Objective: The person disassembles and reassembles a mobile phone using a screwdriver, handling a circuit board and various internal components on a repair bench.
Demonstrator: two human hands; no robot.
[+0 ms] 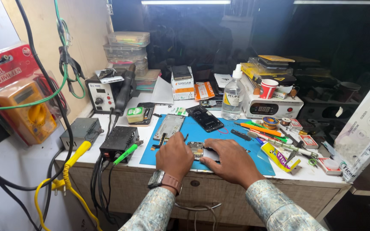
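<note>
Both my hands rest on a blue work mat (232,143) at the front of the bench. Between them lies a small opened phone body with its circuit board (197,149) showing. My left hand (174,156), a watch on its wrist, touches the board's left side with curled fingers. Flat over the phone's right part lies my right hand (232,160), pressing it down. A grey phone frame (168,126) and a black phone (205,118) lie farther back on the mat.
A soldering station (103,95), two black power units (118,141), a clear liquid bottle (232,96), a white heater box (270,107), tools and screwdrivers (264,130) at right, stacked boxes behind, cables and a yellow multimeter (26,107) at left.
</note>
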